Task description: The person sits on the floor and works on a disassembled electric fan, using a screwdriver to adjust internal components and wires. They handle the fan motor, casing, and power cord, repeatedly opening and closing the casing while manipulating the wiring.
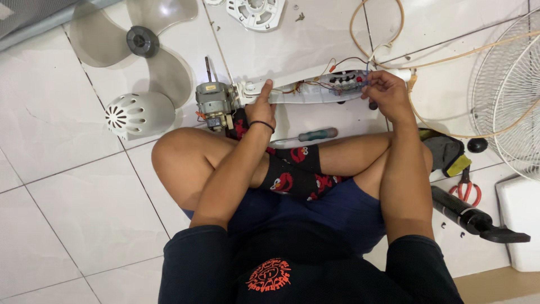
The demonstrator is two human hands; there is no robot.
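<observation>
**Two hands deep in a stripped-down fan neck**

Two hands are on the long white plastic fan housing [306, 93], which lies flat on the white floor tiles [62, 169] just past the person's crossed legs. I'll use that housing as the landmark.

The left hand [261, 108] sits on its motor end, index finger stretched out and pressing down on the plastic, other fingers loosely curled, not really gripping anything. Right next to that end is the bare grey metal motor [214, 101] with its shaft poking up.

The right hand [388, 93] is at the opposite end, over the open switch section, fingertips pinched together among the thin red and black wires [337, 66]. Can't tell exactly which wire it has.

My guess on handling: the shell is light and stiff, but the motor makes one end heavy, so hold it near the motor or pin it down there. Those wires look flimsy, so gentle pinching only.

Between the housing and the legs lies a teal-handled screwdriver [315, 135]. Beyond the motor end: a smoky translucent fan blade [143, 42] and a white vented dome cover [138, 114]. Past the switch end: a beige power cord [388, 39], a wire fan guard [509, 90] and red-handled snips [466, 188].
</observation>
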